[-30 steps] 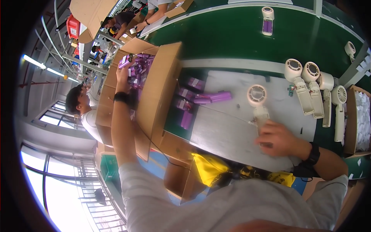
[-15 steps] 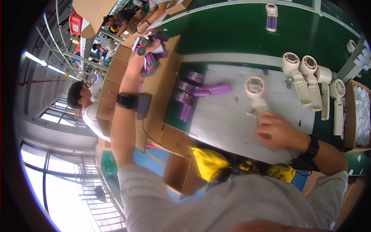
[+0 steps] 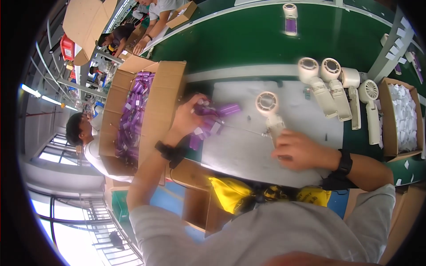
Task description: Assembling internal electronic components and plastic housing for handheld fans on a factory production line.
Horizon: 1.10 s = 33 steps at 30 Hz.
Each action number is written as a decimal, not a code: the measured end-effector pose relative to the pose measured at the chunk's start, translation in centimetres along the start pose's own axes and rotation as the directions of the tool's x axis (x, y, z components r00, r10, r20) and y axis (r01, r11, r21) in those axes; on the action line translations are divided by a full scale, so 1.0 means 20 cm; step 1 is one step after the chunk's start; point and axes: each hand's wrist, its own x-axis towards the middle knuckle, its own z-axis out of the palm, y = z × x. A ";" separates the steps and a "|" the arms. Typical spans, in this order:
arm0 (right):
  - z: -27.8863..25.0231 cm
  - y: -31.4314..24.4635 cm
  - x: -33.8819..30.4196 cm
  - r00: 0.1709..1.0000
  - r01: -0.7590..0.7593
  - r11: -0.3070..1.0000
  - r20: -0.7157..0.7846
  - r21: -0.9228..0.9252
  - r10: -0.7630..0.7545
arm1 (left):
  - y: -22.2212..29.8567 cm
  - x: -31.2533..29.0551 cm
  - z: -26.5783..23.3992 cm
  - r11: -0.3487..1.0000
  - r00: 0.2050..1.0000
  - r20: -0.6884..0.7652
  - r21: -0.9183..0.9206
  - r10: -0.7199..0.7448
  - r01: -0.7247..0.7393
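My left hand (image 3: 190,117) is at the left side of a grey mat (image 3: 239,157), blurred, its fingers curled around purple battery packs (image 3: 208,119). More purple packs (image 3: 229,109) lie beside and under it. On the mat lies a cream handheld fan (image 3: 267,102) with a round head and an opened handle. A thin wire runs from the packs' side toward that handle. My right hand (image 3: 296,150) is closed at the handle's lower end; a small dark thing shows under its curled fingers, too unclear to name.
Left of the mat stands a cardboard box (image 3: 166,95) full of purple packs. Several cream fan housings (image 3: 339,95) lie at the right, next to a carton (image 3: 401,153) of white pieces. Another fan (image 3: 290,20) lies on the green table (image 3: 239,48). Co-workers are at the far left.
My left hand has come down from above the cardboard box to the packs at the mat's left side. My right hand has stayed at the fan's handle. The view has shifted.
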 end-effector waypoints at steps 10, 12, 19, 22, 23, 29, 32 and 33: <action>-0.03 -0.02 -0.01 1.000 -0.011 1.000 -0.002 0.027 0.011 | -0.05 -0.05 0.08 0.951 0.980 -0.093 0.274 0.174 -0.143; -0.02 -0.03 -0.01 1.000 -0.010 1.000 -0.006 0.025 0.010 | -0.03 -0.06 0.07 0.945 0.981 -0.087 0.297 0.172 -0.139; -0.03 -0.02 -0.02 0.999 -0.014 1.000 -0.031 0.023 0.014 | 0.26 -0.34 -0.02 0.880 0.949 -0.149 0.436 0.278 -0.189; -0.04 -0.04 -0.03 0.999 -0.014 0.999 -0.030 -0.043 0.013 | 0.28 -0.53 0.13 0.849 0.907 0.029 0.341 0.420 -0.404; -0.03 -0.04 -0.02 0.999 -0.015 0.999 -0.037 -0.041 0.013 | 0.24 -0.55 0.21 0.821 0.880 0.071 0.329 0.471 -0.466; -0.04 -0.06 -0.01 0.995 0.070 0.992 -0.064 -0.110 -0.077 | 0.18 -0.46 0.44 0.735 0.863 0.040 0.506 0.503 -0.452; -0.05 -0.07 0.00 0.995 0.061 0.992 -0.071 -0.109 -0.069 | 0.16 -0.42 0.40 0.692 0.848 0.049 0.554 0.528 -0.463; -0.05 -0.07 0.00 0.995 0.061 0.993 -0.073 -0.099 -0.069 | 0.16 -0.42 0.37 0.713 0.848 0.027 0.527 0.530 -0.462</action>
